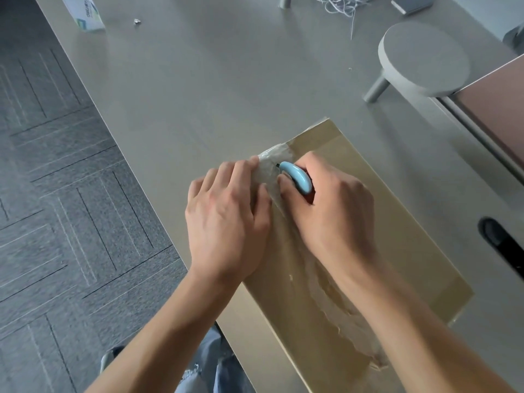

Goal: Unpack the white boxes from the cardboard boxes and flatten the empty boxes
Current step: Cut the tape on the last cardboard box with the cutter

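A brown cardboard box (391,228) lies closed on the grey table, sealed with clear tape (269,160) along its middle seam. My right hand (329,205) grips a small light-blue box cutter (297,177), its tip at the tape near the box's far end. My left hand (224,211) presses flat on the box's left edge beside the cutter, fingers straight. Torn tape and scuffed paper run along the seam under my right forearm. No white boxes are visible.
The grey table (198,89) stretches ahead. A round grey stand (422,61) sits at the far right, tangled white string (343,7) at the back, a white-green package (85,12) far left. A black slot (499,239) is right of the box. Carpet floor (56,194) lies left.
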Motion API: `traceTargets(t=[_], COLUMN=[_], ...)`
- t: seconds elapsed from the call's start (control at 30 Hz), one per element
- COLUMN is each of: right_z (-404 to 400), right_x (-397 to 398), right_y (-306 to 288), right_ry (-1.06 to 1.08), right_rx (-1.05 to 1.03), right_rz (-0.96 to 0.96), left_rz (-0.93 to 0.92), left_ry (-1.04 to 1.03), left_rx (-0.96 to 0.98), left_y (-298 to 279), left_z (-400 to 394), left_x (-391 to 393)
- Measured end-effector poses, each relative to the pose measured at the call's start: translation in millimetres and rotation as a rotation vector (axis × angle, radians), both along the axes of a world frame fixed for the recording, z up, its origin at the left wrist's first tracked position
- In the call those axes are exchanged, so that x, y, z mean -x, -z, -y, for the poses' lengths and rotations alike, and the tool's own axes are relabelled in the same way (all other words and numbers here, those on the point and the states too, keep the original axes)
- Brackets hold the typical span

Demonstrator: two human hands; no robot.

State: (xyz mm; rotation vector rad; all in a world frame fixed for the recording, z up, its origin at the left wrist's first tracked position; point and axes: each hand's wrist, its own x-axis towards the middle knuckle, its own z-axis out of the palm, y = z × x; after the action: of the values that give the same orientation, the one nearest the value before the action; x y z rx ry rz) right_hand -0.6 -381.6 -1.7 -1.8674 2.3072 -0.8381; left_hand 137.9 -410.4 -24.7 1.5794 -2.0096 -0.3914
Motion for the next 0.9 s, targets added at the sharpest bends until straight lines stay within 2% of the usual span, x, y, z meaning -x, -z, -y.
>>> traceTargets(t=[0.3, 0.63, 0.9], right_z=[7.2, -0.6, -6.3], right_x=[4.8, -0.8, -2.4], right_y=[-5.7, -10.9, -11.9], right_ry=[-0.108, -0.038, -0.037], right_rx=[-0.042, -0.121, -0.133], right_rz=[-0.078, 0.024, -0.019], left_rz=[-0.011, -0.014, -0.012], left_ry=[-0.013, -0.009, -0.009], left_rx=[-0.001, 0.006, 0.011], left_y=[-0.7, -0.1, 0.8], left_z=[-1.0, -0.7, -1.1], left_x=[0.7, 1.1, 1.0])
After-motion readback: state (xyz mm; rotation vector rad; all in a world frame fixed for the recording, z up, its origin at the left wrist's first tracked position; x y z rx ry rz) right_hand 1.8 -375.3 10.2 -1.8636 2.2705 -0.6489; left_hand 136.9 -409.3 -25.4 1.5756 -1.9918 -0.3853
